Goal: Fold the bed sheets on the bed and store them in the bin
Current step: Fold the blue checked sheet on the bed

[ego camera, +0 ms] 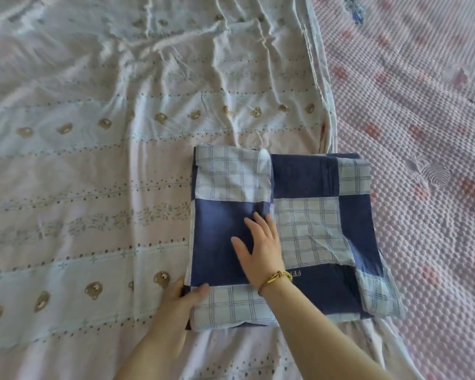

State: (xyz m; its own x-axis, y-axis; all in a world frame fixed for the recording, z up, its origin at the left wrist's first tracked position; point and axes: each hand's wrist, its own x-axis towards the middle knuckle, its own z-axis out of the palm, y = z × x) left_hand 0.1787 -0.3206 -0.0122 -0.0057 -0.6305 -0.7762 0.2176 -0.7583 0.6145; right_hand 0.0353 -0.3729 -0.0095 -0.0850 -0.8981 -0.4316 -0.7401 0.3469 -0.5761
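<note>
Head view: a blue-and-check patchwork sheet (pixel 313 226) lies folded into a compact, roughly square bundle near the middle of the bed. It rests partly on a pale printed sheet (pixel 93 165) and partly on the pink textured bedspread (pixel 412 127). The right hand (pixel 261 248), with a gold bracelet (pixel 276 278) at the wrist, rests flat on the upper fold, its fingers straight and slightly spread on a dark blue patch. The left hand (pixel 176 300) holds the bundle's near left corner, thumb on top of the cloth; the other fingers seem tucked under the edge, though they are hidden. By the look of it, this sheet is nearly done: several layers are stacked, and only the right side still shows a single, uneven flap that may want one more fold or a smoothing. The pale printed sheet is spread out and wrinkled, not yet folded at all. No bin is in view, so storing is entirely ahead; I judge the task well short of half done.
</note>
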